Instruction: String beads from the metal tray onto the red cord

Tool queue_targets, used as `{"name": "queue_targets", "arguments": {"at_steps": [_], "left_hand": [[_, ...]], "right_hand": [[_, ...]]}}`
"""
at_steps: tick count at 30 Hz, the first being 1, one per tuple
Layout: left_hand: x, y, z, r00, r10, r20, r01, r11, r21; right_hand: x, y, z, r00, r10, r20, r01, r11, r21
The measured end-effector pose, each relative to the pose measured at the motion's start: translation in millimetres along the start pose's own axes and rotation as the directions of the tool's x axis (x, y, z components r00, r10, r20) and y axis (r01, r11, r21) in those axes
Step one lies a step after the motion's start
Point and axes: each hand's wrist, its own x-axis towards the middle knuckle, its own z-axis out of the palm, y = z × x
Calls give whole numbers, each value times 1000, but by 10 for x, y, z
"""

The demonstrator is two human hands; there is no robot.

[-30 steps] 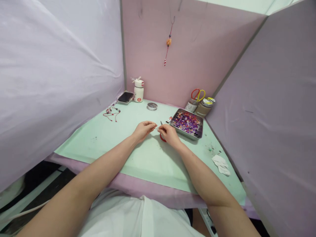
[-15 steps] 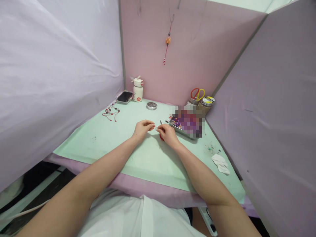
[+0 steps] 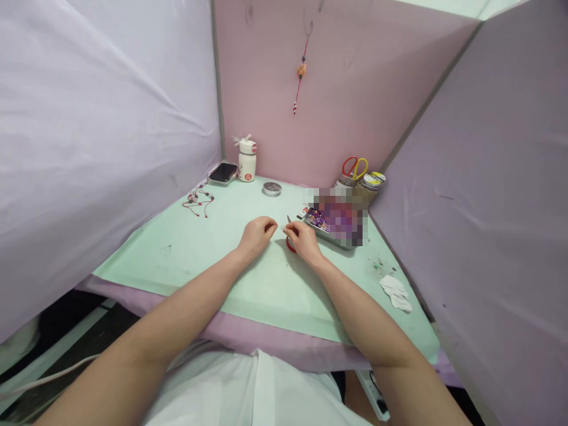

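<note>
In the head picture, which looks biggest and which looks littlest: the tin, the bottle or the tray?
1. Tray, partly blurred out
2. Bottle
3. Tin

The person wears a loose, softly creased white cloth top, with a straight strip of the same fabric running down its front. At its right edge a narrow patch of dark cloth shows beside a bare leg. The left hand, the right hand and both long, smooth forearms are bare
</note>
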Motion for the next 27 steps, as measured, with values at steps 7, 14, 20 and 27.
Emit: {"name": "queue_targets", "arguments": {"at_steps": [7,14,20,27], "left_hand": [[-14,34,-31,998,29,53,-35,993,114],[-24,52,-39,997,21,78,-32,989,147],[-19,49,-35,995,11,95,-25,988,149],[-16,67,-40,993,10,121,-29,988,152]], "right_hand": [[4,2,6,1000,16,3,-16,1000,9],[1,-5,2,1000,10,14,-10,1000,-2],[-2,-2,5,1000,5,7,-5,1000,-10],[-1,-14,-5,1000,14,14,-14,1000,-15]]}}
